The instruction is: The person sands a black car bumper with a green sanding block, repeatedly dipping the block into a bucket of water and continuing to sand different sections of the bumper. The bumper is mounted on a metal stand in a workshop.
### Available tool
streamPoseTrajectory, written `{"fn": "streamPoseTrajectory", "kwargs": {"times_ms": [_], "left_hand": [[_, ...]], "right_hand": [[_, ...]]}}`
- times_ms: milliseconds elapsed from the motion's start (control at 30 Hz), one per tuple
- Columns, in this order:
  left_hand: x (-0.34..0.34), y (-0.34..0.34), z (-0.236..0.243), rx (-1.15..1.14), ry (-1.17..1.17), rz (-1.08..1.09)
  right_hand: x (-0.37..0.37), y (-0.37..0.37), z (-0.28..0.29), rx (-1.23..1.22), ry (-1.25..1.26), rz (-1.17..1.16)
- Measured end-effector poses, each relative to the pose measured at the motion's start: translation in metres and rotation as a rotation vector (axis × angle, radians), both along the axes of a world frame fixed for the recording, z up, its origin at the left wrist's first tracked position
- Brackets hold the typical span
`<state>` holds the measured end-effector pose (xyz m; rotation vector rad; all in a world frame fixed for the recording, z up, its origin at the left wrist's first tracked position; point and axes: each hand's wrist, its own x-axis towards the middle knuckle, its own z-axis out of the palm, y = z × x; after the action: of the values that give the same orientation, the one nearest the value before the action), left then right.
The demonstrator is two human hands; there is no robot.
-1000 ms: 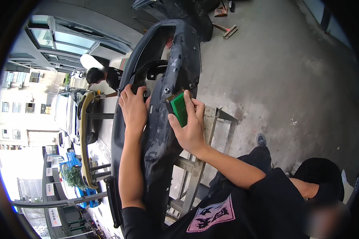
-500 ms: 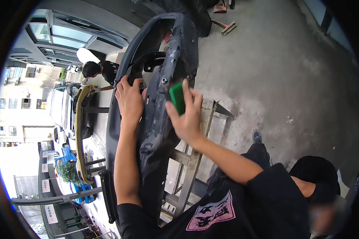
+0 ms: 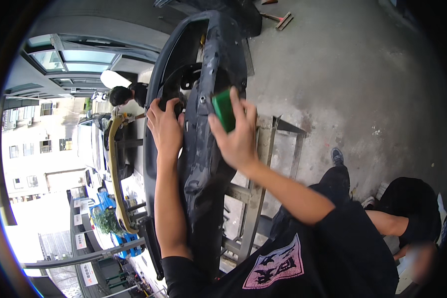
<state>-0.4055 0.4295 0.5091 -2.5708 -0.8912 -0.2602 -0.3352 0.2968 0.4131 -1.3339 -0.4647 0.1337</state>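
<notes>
A large dark bumper (image 3: 203, 164) runs from the top centre of the frame down to the lower middle, resting on a grey metal rack (image 3: 263, 169) that stands on the concrete floor (image 3: 362, 84).

The right hand (image 3: 236, 141) sits just right of centre, flat against the scuffed face of the bumper. It presses a green block (image 3: 224, 109) onto that surface. The block lies under the upper part of the hand: the fingers (image 3: 239, 107) reach over its right side and top, slightly spread, and the thumb lies along its lower left edge, so the block is pinched between thumb and fingers with its green face showing at the hand's upper left.

The left hand (image 3: 165, 129) is left of centre, near the right hand with a strip of bumper between them. Its fingers are held close together and curl over the rim of an opening in the bumper, gripping the edge.

At the left of the frame a yellow bumper (image 3: 115, 174) stands beside the dark one. Above it, in the upper left, another person (image 3: 126, 97) bends over. A hammer (image 3: 278, 19) lies on the floor at the top centre. At the lower right another person's arm (image 3: 392, 222) shows beside the wearer's dark shirt.
</notes>
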Motion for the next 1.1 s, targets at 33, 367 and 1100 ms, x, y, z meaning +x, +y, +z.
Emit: {"fn": "streamPoseTrajectory", "kwargs": {"times_ms": [33, 367, 1100], "left_hand": [[0.001, -0.001, 0.005, -0.001, 0.012, 0.023], [-0.007, 0.006, 0.001, 0.004, 0.033, 0.021], [-0.005, 0.005, 0.004, 0.051, 0.023, -0.002]], "right_hand": [[-0.011, -0.006, -0.003, 0.01, -0.04, -0.004], [0.027, 0.011, -0.001, 0.065, 0.01, 0.043], [0.026, 0.007, 0.002, 0.037, -0.138, 0.006]]}}
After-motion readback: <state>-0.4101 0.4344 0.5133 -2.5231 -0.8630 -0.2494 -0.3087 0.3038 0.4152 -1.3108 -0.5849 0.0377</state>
